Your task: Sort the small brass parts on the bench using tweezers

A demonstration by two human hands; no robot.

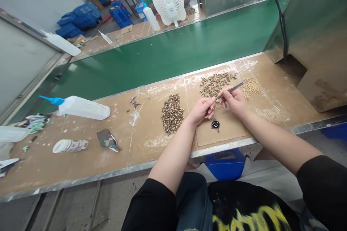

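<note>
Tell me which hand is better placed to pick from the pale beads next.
Right, most likely: the right hand holds the tweezers and is nearer the pale beads; the left hand sits farther off.

Head cam looks fwd & down from abv the person's lap (193,196), rolled so the worktop (108,166) climbs to the right; left hand (202,110) & right hand (233,101) nr, green strip (168,56) mid-dist., white fan (169,1) far; wide FOV.
</note>
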